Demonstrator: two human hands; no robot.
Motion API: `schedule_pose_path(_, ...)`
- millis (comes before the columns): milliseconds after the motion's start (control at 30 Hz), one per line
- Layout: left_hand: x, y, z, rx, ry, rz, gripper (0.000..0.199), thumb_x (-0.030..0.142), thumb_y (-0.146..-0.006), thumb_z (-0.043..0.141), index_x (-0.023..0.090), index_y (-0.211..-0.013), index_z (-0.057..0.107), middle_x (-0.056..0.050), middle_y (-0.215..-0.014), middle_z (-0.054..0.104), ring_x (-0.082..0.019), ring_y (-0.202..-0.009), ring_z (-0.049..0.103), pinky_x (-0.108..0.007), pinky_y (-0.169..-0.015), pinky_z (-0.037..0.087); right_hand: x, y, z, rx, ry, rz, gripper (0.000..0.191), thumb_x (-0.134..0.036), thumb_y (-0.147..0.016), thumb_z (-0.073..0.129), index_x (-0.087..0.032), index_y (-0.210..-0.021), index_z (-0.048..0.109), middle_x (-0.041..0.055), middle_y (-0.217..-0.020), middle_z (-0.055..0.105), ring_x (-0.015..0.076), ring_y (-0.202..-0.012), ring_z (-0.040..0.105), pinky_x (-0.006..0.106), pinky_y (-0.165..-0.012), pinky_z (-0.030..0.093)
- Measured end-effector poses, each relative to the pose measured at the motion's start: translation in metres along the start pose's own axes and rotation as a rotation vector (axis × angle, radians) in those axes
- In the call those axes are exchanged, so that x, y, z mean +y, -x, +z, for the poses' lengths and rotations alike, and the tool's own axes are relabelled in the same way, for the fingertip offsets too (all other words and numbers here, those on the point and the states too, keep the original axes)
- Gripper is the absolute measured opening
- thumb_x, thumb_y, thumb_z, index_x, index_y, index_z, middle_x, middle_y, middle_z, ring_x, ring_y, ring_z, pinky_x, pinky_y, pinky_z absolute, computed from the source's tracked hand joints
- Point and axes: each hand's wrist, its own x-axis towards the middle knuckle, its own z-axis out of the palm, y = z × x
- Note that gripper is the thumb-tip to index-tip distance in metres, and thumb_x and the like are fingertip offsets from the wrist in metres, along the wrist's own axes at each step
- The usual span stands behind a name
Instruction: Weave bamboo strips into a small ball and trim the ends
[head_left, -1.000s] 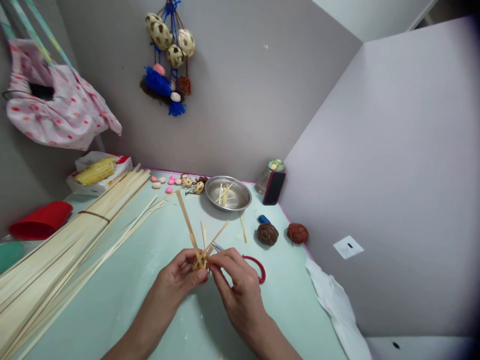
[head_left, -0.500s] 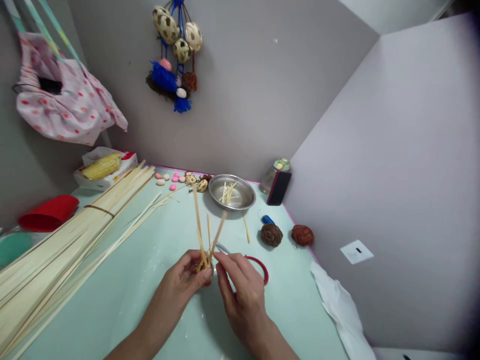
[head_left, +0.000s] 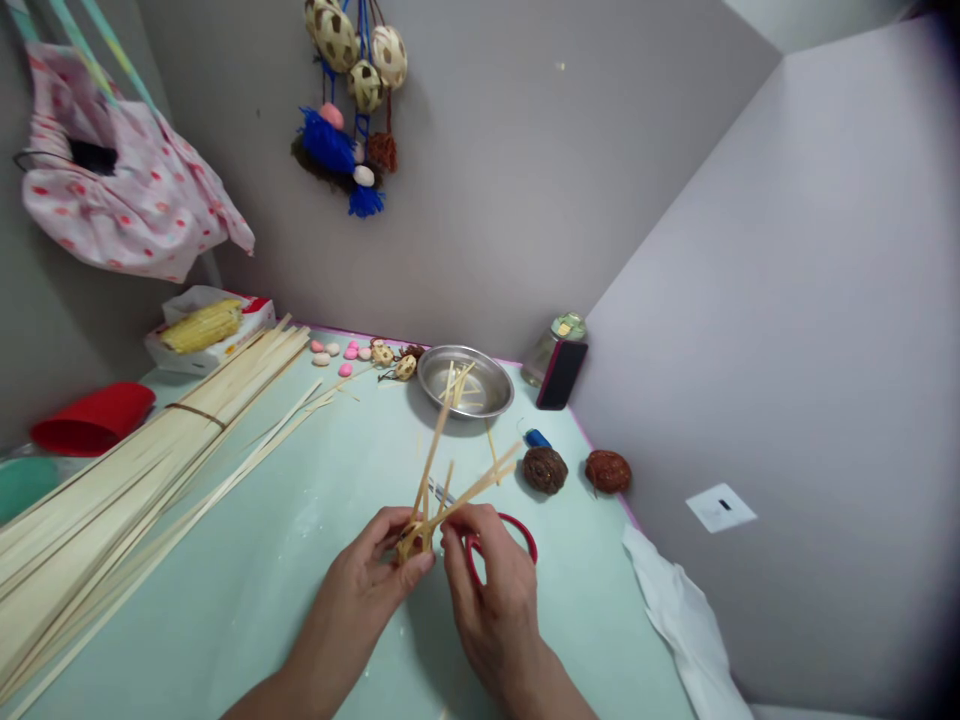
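woven piece [head_left: 414, 541] between hands, pinched in left fingers [head_left: 409, 572]; right fingertips [head_left: 448, 530] bunched just beside.

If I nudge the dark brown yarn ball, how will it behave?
The dark brown yarn ball looks rounded, so it may roll. Its wound strands suggest it is probably light and slightly soft, and a loose end could unwind.
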Motion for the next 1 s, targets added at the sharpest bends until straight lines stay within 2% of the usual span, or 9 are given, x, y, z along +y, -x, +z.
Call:
schedule_pose_path(67,0.0,0.0,0.001,0.001,0.009,0.011,0.024,0.035,-0.079,0.073,0.025,-0.1,0.065,-0.005,-0.11,0.075,-0.027,-0.108,0.066,-0.029,-0.089,0.051,0.0,0.0,0.0,-0.017,-0.011,-0.011,0.018,-0.009,-0.095,0.048,-0.019,-0.107,0.057,0.0065,-0.085,0.065,0.018,-0.075,0.062,0.029,-0.067,0.05)
schedule_pose_path(233,-0.004,-0.002,0.0,0.0,0.004,0.018,0.022,0.035,-0.081,0.072,0.025,-0.099,0.065,-0.005,-0.111,0.074,-0.027,-0.109,0.065,-0.028,-0.088,0.051,0.001,0.0,0.001,-0.013,0.024,-0.02,0.031,-0.008,-0.094,0.048,-0.017,-0.124,0.053,0.01,-0.094,0.066,0.0203,-0.084,0.063,0.031,-0.07,0.051)
schedule_pose_path(400,-0.005,0.0,0.0,-0.031,-0.027,-0.026,0.026,0.034,-0.081,0.07,0.024,-0.104,0.061,-0.006,-0.112,0.072,-0.024,-0.097,0.068,-0.031,-0.087,0.051,0.005,0.0,0.0,-0.052,-0.011,0.005,0.035,-0.005,-0.095,0.045,-0.022,-0.12,0.062,0.0077,-0.093,0.064,0.0179,-0.083,0.064,0.026,-0.069,0.052)
schedule_pose_path(467,-0.005,0.001,0.001,-0.047,-0.041,-0.053,0.03,0.035,-0.081,0.068,0.023,-0.107,0.059,-0.006,-0.112,0.071,-0.024,-0.092,0.069,-0.032,-0.085,0.051,0.007,0.001,0.0,-0.01,0.06,-0.053,0.033,-0.006,-0.094,0.047,-0.022,-0.118,0.064,0.0075,-0.092,0.065,0.0177,-0.081,0.063,0.026,-0.067,0.051)
schedule_pose_path(567,-0.006,0.0,0.002,-0.04,-0.066,-0.057,0.032,0.035,-0.08,0.067,0.022,-0.107,0.057,-0.007,-0.111,0.068,-0.025,-0.095,0.068,-0.034,-0.085,0.051,0.01,0.0,0.0,0.07,0.199,-0.134,0.028,-0.009,-0.093,0.055,-0.02,-0.117,0.066,0.0071,-0.085,0.064,0.0179,-0.075,0.061,0.026,-0.063,0.049)
schedule_pose_path(733,-0.009,-0.001,0.002,-0.018,-0.116,-0.018,0.03,0.033,-0.078,0.067,0.021,-0.103,0.058,-0.008,-0.111,0.065,-0.028,-0.104,0.065,-0.038,-0.091,0.05,0.008,-0.002,-0.003,0.014,0.308,-0.13,0.028,-0.009,-0.094,0.054,-0.021,-0.115,0.067,0.0055,-0.078,0.06,0.0167,-0.066,0.058,0.027,-0.06,0.045)
schedule_pose_path(933,-0.009,0.001,0.0,0.029,-0.253,0.109,0.022,0.025,-0.08,0.064,0.024,-0.101,0.061,-0.004,-0.104,0.062,-0.025,-0.103,0.063,-0.038,-0.094,0.048,0.013,0.0,-0.004,0.013,0.126,-0.148,0.03,-0.009,-0.092,0.056,-0.021,-0.118,0.065,0.0039,-0.072,0.065,0.0168,-0.063,0.058,0.026,-0.057,0.045)
schedule_pose_path(1000,-0.009,0.001,0.0,0.046,-0.294,0.131,0.021,0.024,-0.08,0.064,0.024,-0.101,0.062,-0.003,-0.104,0.062,-0.025,-0.103,0.062,-0.037,-0.094,0.048,0.016,0.002,-0.003,0.023,0.083,-0.152,0.031,-0.008,-0.092,0.058,-0.02,-0.119,0.064,0.0053,-0.078,0.07,0.0177,-0.066,0.06,0.027,-0.059,0.048)
